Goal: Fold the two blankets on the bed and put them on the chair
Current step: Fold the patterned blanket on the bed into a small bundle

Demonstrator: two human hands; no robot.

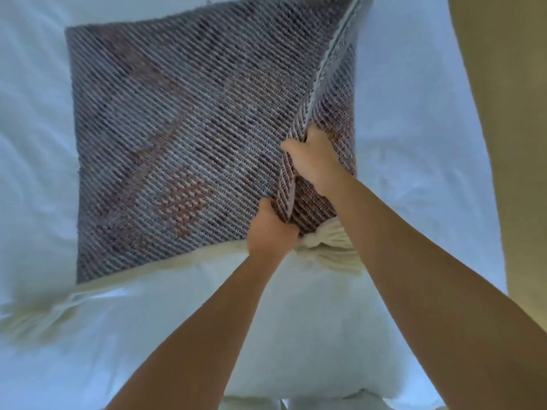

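Note:
A woven blanket [177,149] with grey, white and reddish diagonal stripes lies spread on the white bed [35,143]. Cream fringe [328,241] runs along its near edge. Its right edge is lifted into a raised ridge running up toward the top of the view. My left hand [270,229] grips the near end of that lifted edge, close to the fringe. My right hand [313,164] grips the same edge a little farther up. Both fists are closed on the fabric. Only one blanket is in view, and no chair appears.
White bedding [414,143] surrounds the blanket on all sides. A tan surface [509,143], perhaps a wall or floor, borders the bed on the right. The bed's near edge runs along the bottom of the view.

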